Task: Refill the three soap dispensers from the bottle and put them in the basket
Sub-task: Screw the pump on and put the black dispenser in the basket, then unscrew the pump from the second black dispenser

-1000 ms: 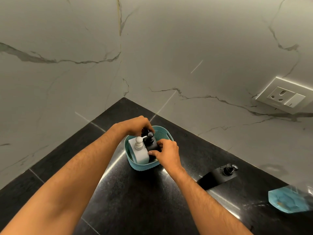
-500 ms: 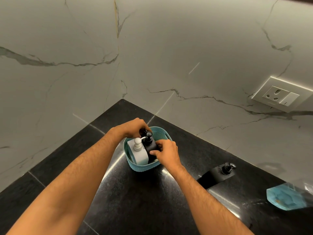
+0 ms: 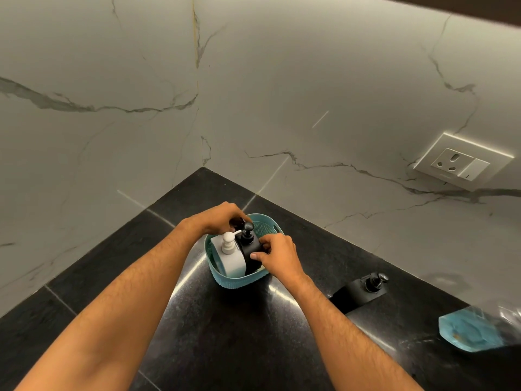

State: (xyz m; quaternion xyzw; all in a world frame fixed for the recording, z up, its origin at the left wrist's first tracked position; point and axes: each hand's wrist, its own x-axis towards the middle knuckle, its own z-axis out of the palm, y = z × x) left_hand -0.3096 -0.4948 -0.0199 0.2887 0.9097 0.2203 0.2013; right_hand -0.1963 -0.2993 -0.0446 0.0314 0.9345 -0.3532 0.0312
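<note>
Teal basket (image 3: 239, 280) on a black stone counter (image 3: 225, 334) holds a white dispenser (image 3: 229, 259) and a black dispenser (image 3: 251, 249) — the right hand (image 3: 279, 256) pinching the black one's body, the left hand (image 3: 217, 218) curled over a dark pump top behind (grip partly hidden). Another black dispenser (image 3: 363, 289) lies near the blue refill bottle (image 3: 468, 331).
</note>
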